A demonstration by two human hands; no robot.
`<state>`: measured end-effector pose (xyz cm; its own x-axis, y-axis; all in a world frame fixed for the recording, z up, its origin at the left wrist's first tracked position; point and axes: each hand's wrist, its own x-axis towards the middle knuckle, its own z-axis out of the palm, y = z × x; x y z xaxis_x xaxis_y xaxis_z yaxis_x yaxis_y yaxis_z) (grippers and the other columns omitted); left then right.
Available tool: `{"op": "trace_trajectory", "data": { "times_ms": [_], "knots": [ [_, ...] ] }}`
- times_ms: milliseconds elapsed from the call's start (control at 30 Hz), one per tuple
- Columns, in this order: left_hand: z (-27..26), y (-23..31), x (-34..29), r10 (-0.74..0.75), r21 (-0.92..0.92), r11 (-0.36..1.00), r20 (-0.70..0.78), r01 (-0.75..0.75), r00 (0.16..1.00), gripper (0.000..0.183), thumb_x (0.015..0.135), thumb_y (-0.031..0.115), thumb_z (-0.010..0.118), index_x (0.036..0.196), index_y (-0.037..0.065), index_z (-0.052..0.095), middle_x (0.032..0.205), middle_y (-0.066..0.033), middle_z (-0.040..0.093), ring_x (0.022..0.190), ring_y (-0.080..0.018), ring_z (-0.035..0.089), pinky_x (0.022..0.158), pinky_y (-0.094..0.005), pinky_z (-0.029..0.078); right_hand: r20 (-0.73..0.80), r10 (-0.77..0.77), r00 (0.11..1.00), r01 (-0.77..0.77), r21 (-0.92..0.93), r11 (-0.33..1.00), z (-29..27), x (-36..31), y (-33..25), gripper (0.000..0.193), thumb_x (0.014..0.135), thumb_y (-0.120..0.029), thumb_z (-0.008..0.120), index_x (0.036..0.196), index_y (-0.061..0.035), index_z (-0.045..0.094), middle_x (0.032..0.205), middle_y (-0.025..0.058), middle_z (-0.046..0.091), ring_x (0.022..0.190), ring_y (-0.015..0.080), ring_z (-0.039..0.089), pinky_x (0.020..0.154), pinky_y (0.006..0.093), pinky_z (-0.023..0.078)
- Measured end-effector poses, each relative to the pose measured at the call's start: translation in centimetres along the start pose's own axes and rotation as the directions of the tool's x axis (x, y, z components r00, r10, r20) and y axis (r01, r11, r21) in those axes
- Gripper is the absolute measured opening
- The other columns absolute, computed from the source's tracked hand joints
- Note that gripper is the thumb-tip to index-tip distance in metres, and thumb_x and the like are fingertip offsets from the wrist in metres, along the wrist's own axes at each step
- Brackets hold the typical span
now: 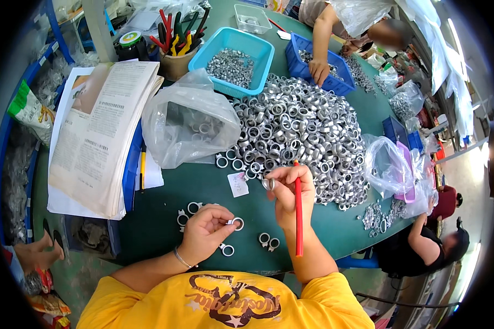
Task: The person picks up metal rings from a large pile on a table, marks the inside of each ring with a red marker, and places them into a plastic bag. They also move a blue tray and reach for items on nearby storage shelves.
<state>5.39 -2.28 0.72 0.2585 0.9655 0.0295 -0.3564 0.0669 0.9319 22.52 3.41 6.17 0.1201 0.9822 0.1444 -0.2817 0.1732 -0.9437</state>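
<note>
1 silver ring [242,224] juts rightward from the left grip [201,229].

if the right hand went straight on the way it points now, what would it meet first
Most likely the heap of silver metal rings, just ahead of the right hand; its height is hard to judge, so it might pass over the nearest ones.

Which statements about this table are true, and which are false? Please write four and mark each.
1. A turquoise basin holds small metal parts. True.
2. The camera wearer's hands are empty. False: the left hand holds a metal ring, the right hand another ring and a red stick.
3. A newspaper is left of a clear plastic bag. True.
4. The newspaper is on the right. False: it is left of the ring pile.
</note>
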Motion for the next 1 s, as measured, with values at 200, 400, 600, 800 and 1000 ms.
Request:
{"op": "trace_trajectory", "data": {
  "times_ms": [200, 400, 600, 800, 1000],
  "knots": [
    [0.4, 0.0, 0.1, 0.030, -0.003, 1.000, -0.034, -0.030, 0.999, 0.013, 0.076, -0.011, 0.058, 0.086, -0.005, 0.052, 0.094, -0.0080, 0.050, 0.083, -0.0146, 0.059, 0.073, -0.0221, 0.050, -0.047, 0.147, 0.988, -0.133, 0.220, 0.966, -0.5, 1.4, -1.3, 0.024, 0.073, 0.010, 0.055, 0.080, -0.0073, 0.041, 0.083, 0.0163, 0.061, 0.058, 0.0141, 0.053, 0.052, 0.0229, 0.044],
    [0.1, 0.0, -0.1, 0.027, -0.015, 1.000, -0.041, -0.028, 0.999, 0.013, 0.076, -0.011, 0.057, 0.086, -0.005, 0.053, 0.094, -0.0078, 0.050, 0.084, -0.0146, 0.059, 0.074, -0.0219, 0.050, -0.046, 0.169, 0.985, -0.152, 0.261, 0.953, -0.7, 2.1, -0.8, 0.022, 0.076, 0.010, 0.052, 0.080, -0.0084, 0.041, 0.085, 0.0163, 0.061, 0.062, 0.0164, 0.057, 0.054, 0.0229, 0.048],
    [0.0, -0.3, -0.3, 0.010, -0.032, 0.999, -0.021, -0.010, 1.000, 0.018, 0.076, -0.014, 0.053, 0.091, -0.005, 0.052, 0.097, -0.0090, 0.050, 0.089, -0.0173, 0.059, 0.079, -0.0257, 0.049, -0.174, -0.058, 0.983, 0.080, 0.125, 0.989, -4.6, 7.9, -1.4, 0.023, 0.073, 0.009, 0.053, 0.079, -0.0100, 0.042, 0.079, 0.0106, 0.058, 0.061, 0.0172, 0.056, 0.050, 0.0239, 0.045],
    [0.2, -0.6, 0.2, 0.028, -0.064, 0.998, -0.013, -0.029, 1.000, 0.016, 0.076, -0.016, 0.050, 0.088, -0.006, 0.054, 0.097, -0.0093, 0.049, 0.093, -0.0223, 0.059, 0.080, -0.0275, 0.050, -0.331, -0.197, 0.923, 0.131, -0.211, 0.969, -7.6, 15.8, -3.8, 0.022, 0.074, 0.005, 0.058, 0.081, -0.0083, 0.042, 0.079, 0.0078, 0.057, 0.062, 0.0160, 0.056, 0.050, 0.0248, 0.046],
    [-0.5, 0.7, -0.5, -0.163, -0.126, 0.980, -0.068, 0.154, 0.984, 0.013, 0.079, -0.003, 0.058, 0.092, -0.001, 0.057, 0.082, -0.0096, 0.059, 0.078, -0.0180, 0.063, 0.060, -0.0225, 0.051, -0.364, -0.299, 0.882, 0.089, -0.494, 0.865, -9.3, 22.5, -2.0, 0.019, 0.071, -0.002, 0.064, 0.077, -0.0095, 0.048, 0.072, 0.0022, 0.052, 0.059, 0.0140, 0.053, 0.048, 0.0259, 0.046]
  ]
}}
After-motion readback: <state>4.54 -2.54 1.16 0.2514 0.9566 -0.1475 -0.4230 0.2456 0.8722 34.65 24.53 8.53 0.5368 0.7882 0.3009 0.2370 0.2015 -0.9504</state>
